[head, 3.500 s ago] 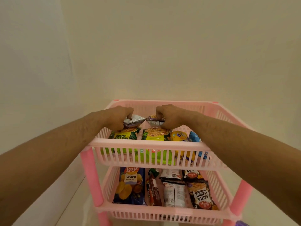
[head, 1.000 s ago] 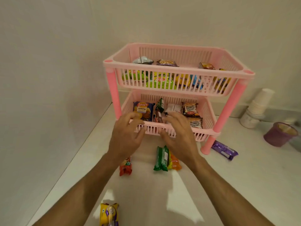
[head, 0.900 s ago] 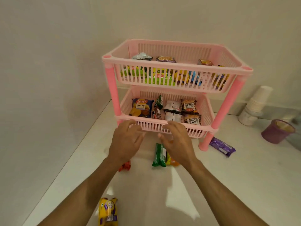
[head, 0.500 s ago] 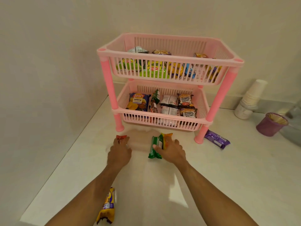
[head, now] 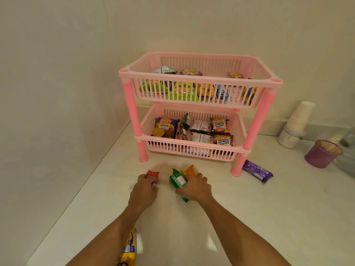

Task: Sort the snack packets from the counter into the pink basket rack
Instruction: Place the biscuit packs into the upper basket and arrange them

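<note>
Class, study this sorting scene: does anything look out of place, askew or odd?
Nothing is spilled or damaged. Two packets lie apart from the rest: a purple packet beside the pink rack's front right leg, and a yellow packet near the counter's front edge, partly under the left forearm.

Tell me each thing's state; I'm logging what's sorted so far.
left hand: gripping the red packet
right hand: gripping the green packet and orange packet
purple packet: lying flat on the counter
yellow packet: on the counter
pink rack: upright, packets in both baskets
</note>
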